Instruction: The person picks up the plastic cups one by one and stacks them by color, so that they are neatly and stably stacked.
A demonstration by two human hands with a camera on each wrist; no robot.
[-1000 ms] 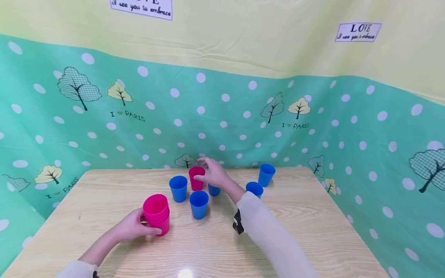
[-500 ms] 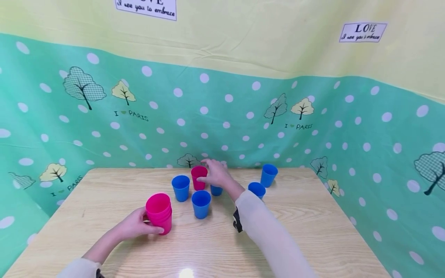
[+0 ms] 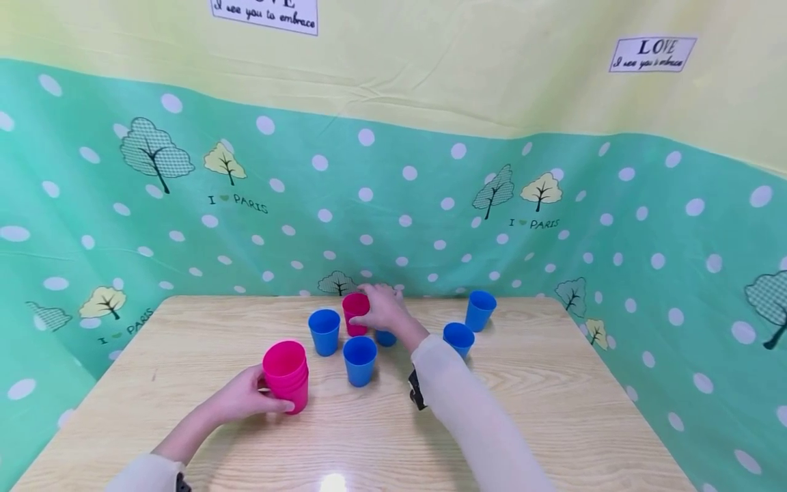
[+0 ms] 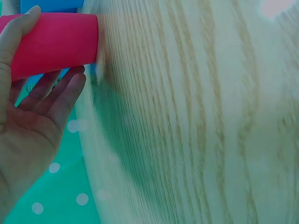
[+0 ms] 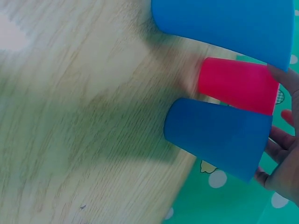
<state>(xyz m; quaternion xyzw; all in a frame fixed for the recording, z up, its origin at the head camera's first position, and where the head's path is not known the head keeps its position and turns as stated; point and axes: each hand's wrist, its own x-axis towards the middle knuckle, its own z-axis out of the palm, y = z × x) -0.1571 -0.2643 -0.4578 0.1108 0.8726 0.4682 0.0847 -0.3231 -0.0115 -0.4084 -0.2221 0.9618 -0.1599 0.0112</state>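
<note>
Left hand was clamped on the pink cup stack, thumb on the near side, stack just off its palm. Front blue cup stood beyond, to the stack's right; left blue cup behind it. Right hand reached over a partly hidden blue cup, thumb and fingers curved about the far pink cup, which sat just left of the palm; couldn't tell if gripped. Two more blue cups stood right of that hand, near the polka-dot cloth.
</note>
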